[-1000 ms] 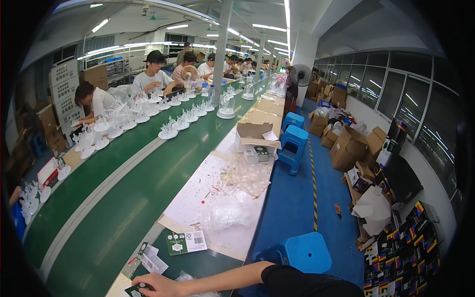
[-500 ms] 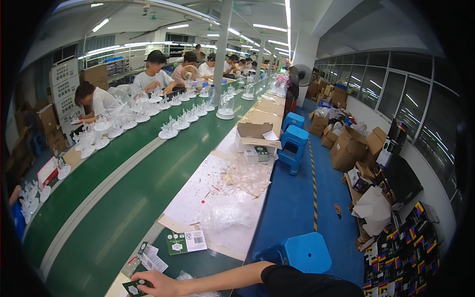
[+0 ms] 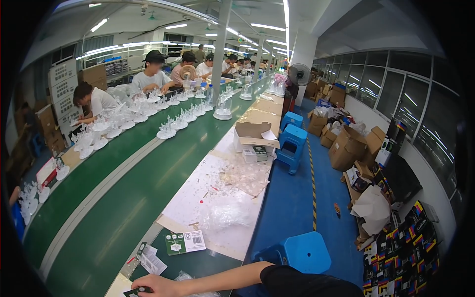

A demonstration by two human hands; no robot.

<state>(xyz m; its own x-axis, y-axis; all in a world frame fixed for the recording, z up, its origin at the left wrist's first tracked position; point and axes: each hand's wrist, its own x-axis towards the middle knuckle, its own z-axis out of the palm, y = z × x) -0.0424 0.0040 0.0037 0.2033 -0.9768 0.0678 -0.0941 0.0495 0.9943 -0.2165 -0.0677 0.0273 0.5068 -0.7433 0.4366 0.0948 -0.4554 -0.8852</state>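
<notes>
At the bottom edge my right hand (image 3: pixel 157 286) is closed on a small dark green card (image 3: pixel 134 292) with a pale print. The picture's edge cuts off part of both, and whether the card is flat or a folded box I cannot tell. My left hand is out of view. Beyond the right hand lie white printed slips (image 3: pixel 152 261) and a green-and-white printed card pack (image 3: pixel 185 242). Crumpled clear plastic (image 3: pixel 184 277) sits just behind my wrist, partly hidden by my forearm.
A white worktop (image 3: pixel 190 198) holds scraps, clear film (image 3: pixel 225 216) and an open carton (image 3: pixel 255 133). Left of it runs a green conveyor (image 3: pixel 128 198) with clear figurines (image 3: pixel 182 119) and a glass dome (image 3: pixel 223 106). Co-workers sit beyond. Blue stools (image 3: pixel 307 252) stand at the right.
My right hand has dropped slightly toward the bottom edge with the green card, so less of the card shows. The view has shifted a little.
</notes>
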